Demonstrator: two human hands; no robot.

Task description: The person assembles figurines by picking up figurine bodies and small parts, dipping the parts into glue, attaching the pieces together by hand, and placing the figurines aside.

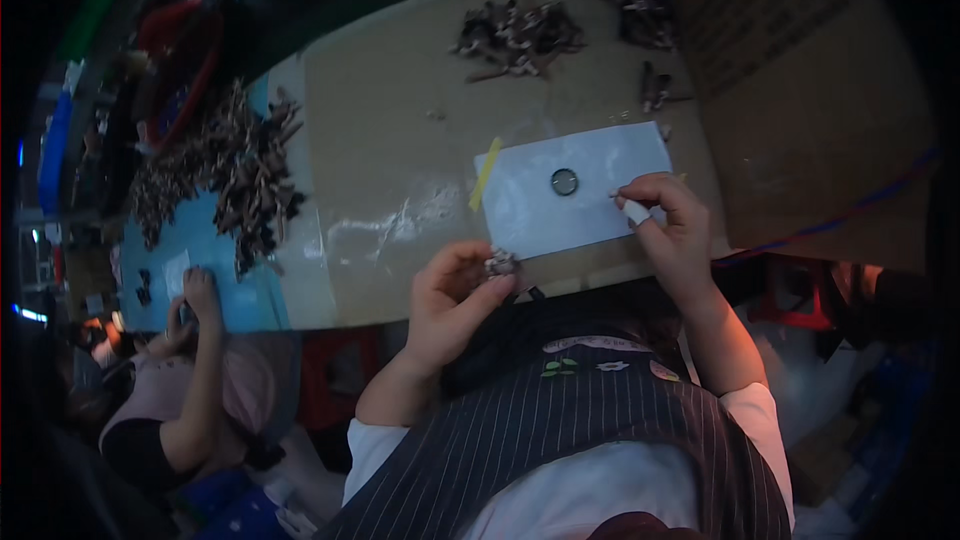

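Note:
My left hand point(455, 300) is closed around a small dark brown piece point(500, 262) with pale bits on its top, at the near left corner of a white sheet point(530, 225). My right hand point(672, 225) hovers at the sheet's right edge, with thumb and index finger pinched together. A white wrap point(635, 211) covers one of its digits. Something tiny and pale shows at those fingertips, too small to name. Between the hands, on the sheet, sits a small round dish point(564, 181) with a dark rim.
Yellow tape point(485, 175) lies along the sheet's left edge. Brown pieces are heaped at the far side point(515, 35) and on the left point(245, 180). A cardboard box point(810, 90) stands at right. On the left, a co-worker's hands point(195, 295) work over a blue surface point(250, 295).

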